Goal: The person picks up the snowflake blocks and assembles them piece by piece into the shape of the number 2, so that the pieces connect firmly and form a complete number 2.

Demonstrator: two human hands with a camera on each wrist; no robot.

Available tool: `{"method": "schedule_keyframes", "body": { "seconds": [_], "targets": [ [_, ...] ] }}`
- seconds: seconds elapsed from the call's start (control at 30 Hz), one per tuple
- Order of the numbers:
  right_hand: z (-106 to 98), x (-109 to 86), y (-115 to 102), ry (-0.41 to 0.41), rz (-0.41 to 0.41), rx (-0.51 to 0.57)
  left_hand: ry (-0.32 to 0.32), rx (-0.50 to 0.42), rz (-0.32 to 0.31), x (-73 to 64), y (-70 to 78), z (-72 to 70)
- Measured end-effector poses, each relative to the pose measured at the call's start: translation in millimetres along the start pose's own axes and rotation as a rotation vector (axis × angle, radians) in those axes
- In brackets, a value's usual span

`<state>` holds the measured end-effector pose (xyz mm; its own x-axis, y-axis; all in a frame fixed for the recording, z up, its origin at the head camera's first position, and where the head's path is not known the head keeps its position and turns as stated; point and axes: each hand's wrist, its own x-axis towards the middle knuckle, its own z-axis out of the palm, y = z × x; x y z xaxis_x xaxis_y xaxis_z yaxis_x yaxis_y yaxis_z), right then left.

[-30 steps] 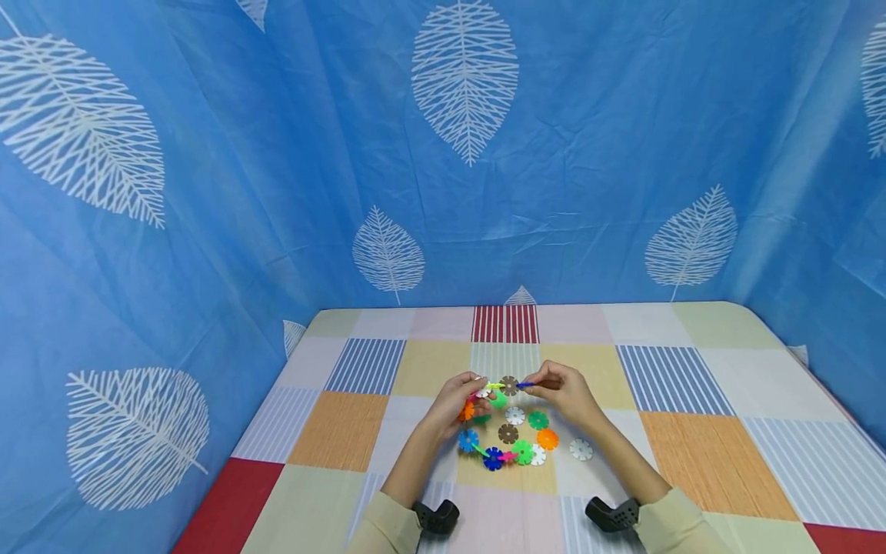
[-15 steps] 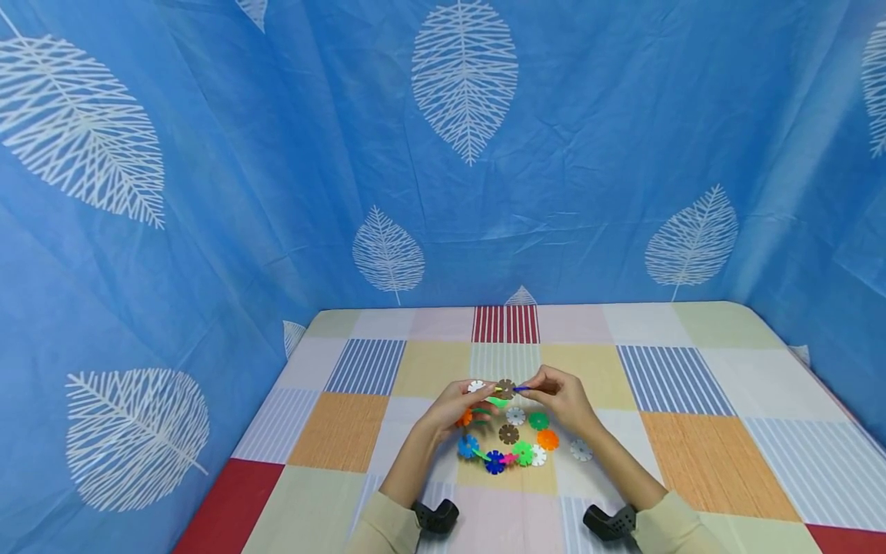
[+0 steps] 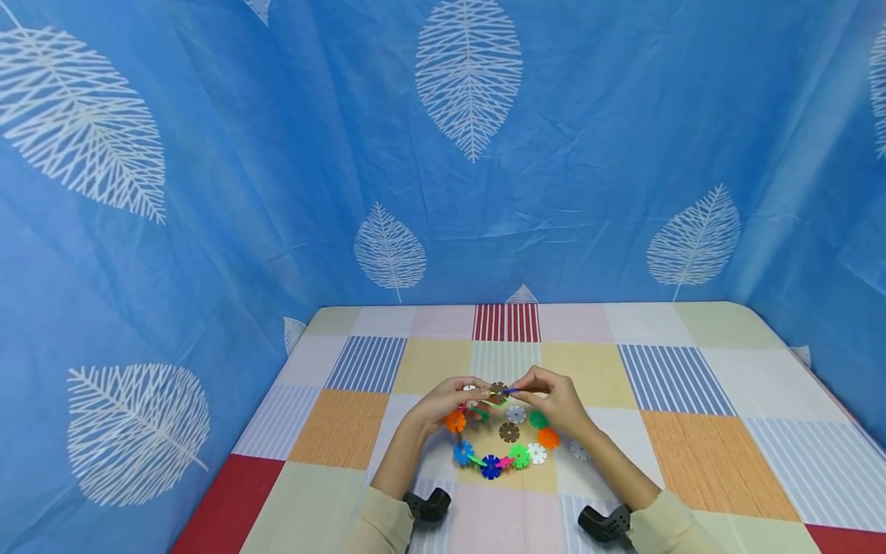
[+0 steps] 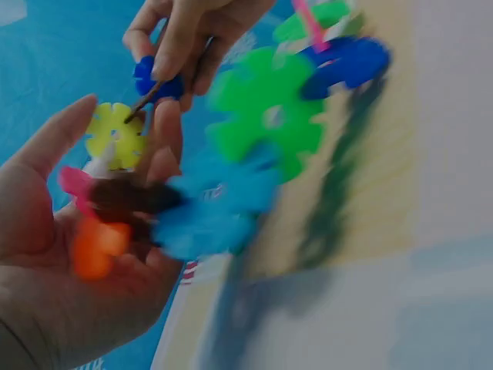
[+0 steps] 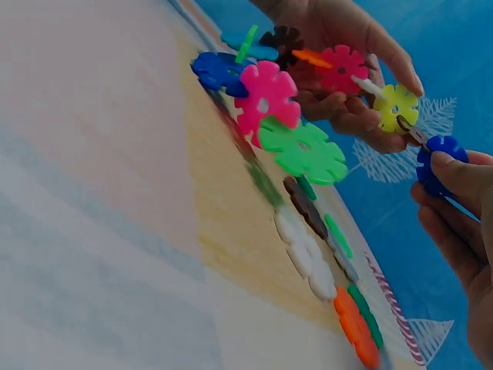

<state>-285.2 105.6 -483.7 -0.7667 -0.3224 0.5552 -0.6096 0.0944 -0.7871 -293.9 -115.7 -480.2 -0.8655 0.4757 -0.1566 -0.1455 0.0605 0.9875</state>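
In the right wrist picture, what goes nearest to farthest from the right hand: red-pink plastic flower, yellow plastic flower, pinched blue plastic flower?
1. Blue plastic flower, pinched in the right hand.
2. Yellow plastic flower, at the left hand.
3. Red-pink plastic flower, farther left.

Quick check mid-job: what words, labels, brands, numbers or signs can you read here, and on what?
None readable.
Light-blue flower-shaped plastic piece: faint mark or hole near its middle, too blurred to tell.
Two black wrist-worn devices: too small to read any lettering.
Blue fabric backdrop: white leaf prints, no text seen.
Multicoloured patchwork cloth: squares and stripes, no text seen.
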Motion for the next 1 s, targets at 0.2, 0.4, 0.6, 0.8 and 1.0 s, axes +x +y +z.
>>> {"method": "schedule_keyframes", "body": {
  "seconds": [0.2, 0.4, 0.6, 0.8, 1.0],
  "targets": [
    [7, 7.3, 21, -0.058, 0.14, -0.014, 0.04, 0.006, -0.019, -1.5, 2.8, -11.9],
    [14, 8.2, 40, -0.181, 0.198, -0.437, 0.113, -0.008, -0.037, 0.4, -3.2, -12.8],
    [15, 6.9, 38, -0.124, 0.323, -0.365, 0.153, 0.045, -0.039, 1.1, -7.0, -7.9],
    [9, 10.3, 22, 0.041, 0.561, 0.086, 0.186, 0.099, -0.015, 0.2, -4.8, -6.4],
    [8, 13.8, 11, 0.007, 0.564, 0.172, 0.183, 0.117, 0.002, -2.3, -0.7, -5.8]
  ]
}}
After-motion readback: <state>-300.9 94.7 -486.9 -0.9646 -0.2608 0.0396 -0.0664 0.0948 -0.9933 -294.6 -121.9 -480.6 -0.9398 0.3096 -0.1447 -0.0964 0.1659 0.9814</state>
